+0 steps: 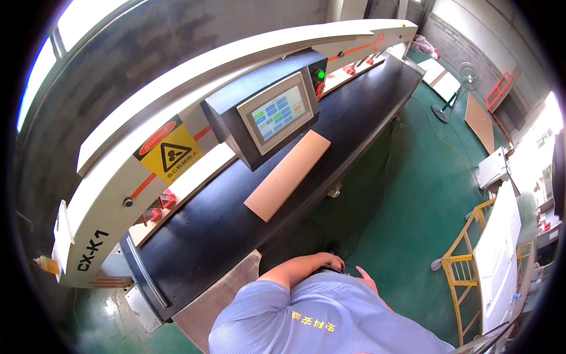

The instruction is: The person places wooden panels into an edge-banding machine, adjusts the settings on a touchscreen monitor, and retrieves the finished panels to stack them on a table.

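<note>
My left hand (334,261) is close in front of my waist, its fingers curled inward beside a dark thing at the belt; what they hold, if anything, I cannot make out. Just to its right, my right hand (367,279) shows a finger stretched out and the thumb apart, with the rest partly hidden behind my blue shirt (336,312). Both hands are off the machine. A flat, light-brown board (288,175) lies untouched on the machine's long black table (236,221), just below the control panel.
The control panel (277,112) has a lit touchscreen and a green light. Red clamps (158,211) sit under the white machine beam (247,56). At right stand a yellow-framed cart (463,271) with white panels and a fan (466,76) on the green floor (407,194).
</note>
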Tool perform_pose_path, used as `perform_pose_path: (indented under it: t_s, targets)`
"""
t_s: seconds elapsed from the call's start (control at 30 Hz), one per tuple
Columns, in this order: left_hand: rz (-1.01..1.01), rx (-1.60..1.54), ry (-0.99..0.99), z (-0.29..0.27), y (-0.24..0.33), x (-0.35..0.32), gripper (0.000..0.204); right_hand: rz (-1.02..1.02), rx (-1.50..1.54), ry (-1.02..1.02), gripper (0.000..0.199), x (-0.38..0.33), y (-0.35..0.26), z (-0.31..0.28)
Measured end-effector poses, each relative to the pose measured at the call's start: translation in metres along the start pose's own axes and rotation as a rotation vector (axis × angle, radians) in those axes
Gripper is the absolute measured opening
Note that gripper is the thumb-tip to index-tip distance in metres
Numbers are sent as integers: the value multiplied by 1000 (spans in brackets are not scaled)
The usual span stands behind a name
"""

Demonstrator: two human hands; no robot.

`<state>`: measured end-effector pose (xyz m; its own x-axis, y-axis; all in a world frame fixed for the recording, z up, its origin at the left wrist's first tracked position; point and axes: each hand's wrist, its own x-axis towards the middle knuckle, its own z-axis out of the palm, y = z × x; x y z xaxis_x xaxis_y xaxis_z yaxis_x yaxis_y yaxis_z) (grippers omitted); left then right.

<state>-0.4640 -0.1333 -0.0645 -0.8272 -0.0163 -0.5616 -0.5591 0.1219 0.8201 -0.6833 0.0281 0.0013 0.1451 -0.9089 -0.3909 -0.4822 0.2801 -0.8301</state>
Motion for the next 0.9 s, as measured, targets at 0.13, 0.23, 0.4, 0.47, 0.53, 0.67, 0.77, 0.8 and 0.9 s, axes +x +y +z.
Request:
perform_pose_path:
  t_s: [0.13,0.23,0.4,0.47,0.53,0.67,0.77,0.8,0.9]
  targets:
    - [-64,-59,121,9,-22,15,58,-141,-258,20,15,-2,-7,-7]
    - [-41,-225,225,15,-33,18,54,3,34,-14,21,8,0,0]
    - [0,-363,404,14,-42,14,31,-153,-68,103,40,2,9,5]
    - [-31,-215,370,14,-43,13,34,-169,-170,121,37,-2,10,5]
    - [-96,-54,367,16,-45,13,40,-191,-222,126,33,-3,10,6]
    - [23,80,362,15,-49,11,43,-223,-159,123,23,2,9,11]
    - [131,166,260,11,-49,4,34,-298,-279,161,20,3,6,8]
    - [205,321,236,10,-46,3,37,-383,-371,197,19,1,3,6]
    - [231,114,193,18,-41,-5,47,-342,-344,264,11,-9,-12,-3]
